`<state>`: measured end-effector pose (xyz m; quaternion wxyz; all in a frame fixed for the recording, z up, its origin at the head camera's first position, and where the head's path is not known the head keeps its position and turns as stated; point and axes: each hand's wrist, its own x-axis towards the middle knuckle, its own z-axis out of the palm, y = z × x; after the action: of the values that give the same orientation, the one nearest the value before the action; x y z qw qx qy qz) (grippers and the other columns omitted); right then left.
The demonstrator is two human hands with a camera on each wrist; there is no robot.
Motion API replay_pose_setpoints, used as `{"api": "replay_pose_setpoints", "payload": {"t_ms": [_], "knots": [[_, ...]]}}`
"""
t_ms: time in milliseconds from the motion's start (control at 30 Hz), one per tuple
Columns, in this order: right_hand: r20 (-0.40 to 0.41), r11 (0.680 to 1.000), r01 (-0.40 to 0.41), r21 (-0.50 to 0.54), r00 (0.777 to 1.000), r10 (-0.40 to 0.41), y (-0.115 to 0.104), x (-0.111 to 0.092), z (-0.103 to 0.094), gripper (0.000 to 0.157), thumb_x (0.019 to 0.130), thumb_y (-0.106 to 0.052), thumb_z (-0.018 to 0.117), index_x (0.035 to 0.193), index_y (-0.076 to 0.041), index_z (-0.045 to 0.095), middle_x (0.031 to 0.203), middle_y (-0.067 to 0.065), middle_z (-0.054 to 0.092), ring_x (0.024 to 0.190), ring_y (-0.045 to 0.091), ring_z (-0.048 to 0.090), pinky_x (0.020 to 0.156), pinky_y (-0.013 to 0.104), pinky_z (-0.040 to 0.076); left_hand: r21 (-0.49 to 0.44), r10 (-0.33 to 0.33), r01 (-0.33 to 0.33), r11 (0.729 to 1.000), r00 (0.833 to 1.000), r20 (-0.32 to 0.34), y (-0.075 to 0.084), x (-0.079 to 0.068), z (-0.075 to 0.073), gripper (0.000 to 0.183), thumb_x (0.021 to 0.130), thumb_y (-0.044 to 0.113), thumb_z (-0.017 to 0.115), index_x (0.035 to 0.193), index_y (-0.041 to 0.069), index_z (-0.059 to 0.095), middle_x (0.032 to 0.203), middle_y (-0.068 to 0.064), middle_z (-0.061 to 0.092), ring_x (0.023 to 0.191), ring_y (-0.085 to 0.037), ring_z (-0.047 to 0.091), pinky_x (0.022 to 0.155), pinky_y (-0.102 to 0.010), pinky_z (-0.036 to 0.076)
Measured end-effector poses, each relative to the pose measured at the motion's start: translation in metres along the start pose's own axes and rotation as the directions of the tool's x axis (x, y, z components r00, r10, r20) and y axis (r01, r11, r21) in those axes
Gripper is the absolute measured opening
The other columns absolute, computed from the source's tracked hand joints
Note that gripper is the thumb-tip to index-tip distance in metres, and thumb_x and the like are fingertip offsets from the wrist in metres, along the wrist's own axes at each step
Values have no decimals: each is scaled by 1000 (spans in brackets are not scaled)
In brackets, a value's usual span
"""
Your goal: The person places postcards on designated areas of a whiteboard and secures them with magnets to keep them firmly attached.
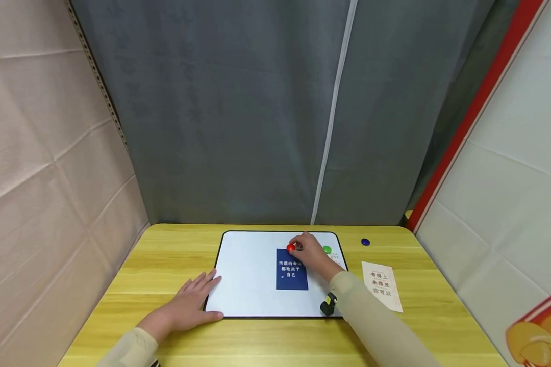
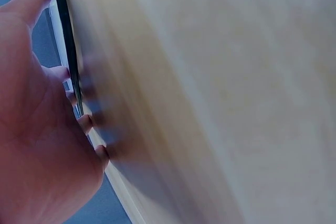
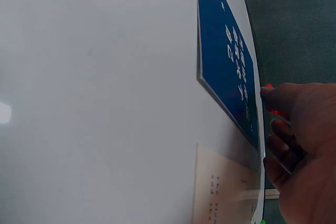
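Note:
A whiteboard (image 1: 248, 275) with a black rim lies on the wooden table. My right hand (image 1: 314, 256) pinches a round red magnet (image 1: 291, 247) at the top edge of a dark blue card (image 1: 291, 280) with white writing. The right wrist view shows that blue card (image 3: 223, 51) flat on the board, the red magnet (image 3: 278, 113) partly covered by the thumb. My left hand (image 1: 190, 306) rests with spread, straight fingers over the board's left edge. Its palm and fingertips also show beside the black rim (image 2: 65, 30) in the left wrist view.
Right of the blue card, a green magnet (image 1: 327, 249) sits on a pale card (image 3: 215, 198), partly hidden by my right arm in the head view. A dark blue magnet (image 1: 365, 241) and a cream card (image 1: 380, 283) lie on the table (image 1: 422, 306) to the right. A grey curtain (image 1: 239, 127) hangs behind.

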<state>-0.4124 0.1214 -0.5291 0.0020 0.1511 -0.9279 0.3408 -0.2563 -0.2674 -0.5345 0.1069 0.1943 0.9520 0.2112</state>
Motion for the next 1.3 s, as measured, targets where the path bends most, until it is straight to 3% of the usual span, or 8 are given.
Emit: {"api": "replay_pose_setpoints", "payload": {"t_ms": [467,933,1300], "knots": [[9,1000,7,-14,1000,-7,4,1,5,23,101,-14,83,124,-9,79,110,4,63,102,22,59,96,41,59,-15,4,-4,1000,1000,0,1,-1,0,109,96,76,71,174,10,34,185,-11,18,168,-47,15,130,-76,10],[70,999,-51,-4,996,52,6,9,5,23,103,-15,81,126,-12,78,112,4,64,104,23,61,102,43,60,-17,-5,6,1000,1000,5,4,-3,-2,108,96,74,72,174,9,34,184,-13,18,167,-48,15,130,-75,9],[81,999,-35,-29,996,37,5,9,3,23,105,-13,79,127,-13,78,114,4,65,105,23,61,103,43,60,-14,-7,7,1000,1000,7,6,-2,-3,108,96,74,72,174,9,34,184,-14,18,167,-48,15,130,-75,9]]}}
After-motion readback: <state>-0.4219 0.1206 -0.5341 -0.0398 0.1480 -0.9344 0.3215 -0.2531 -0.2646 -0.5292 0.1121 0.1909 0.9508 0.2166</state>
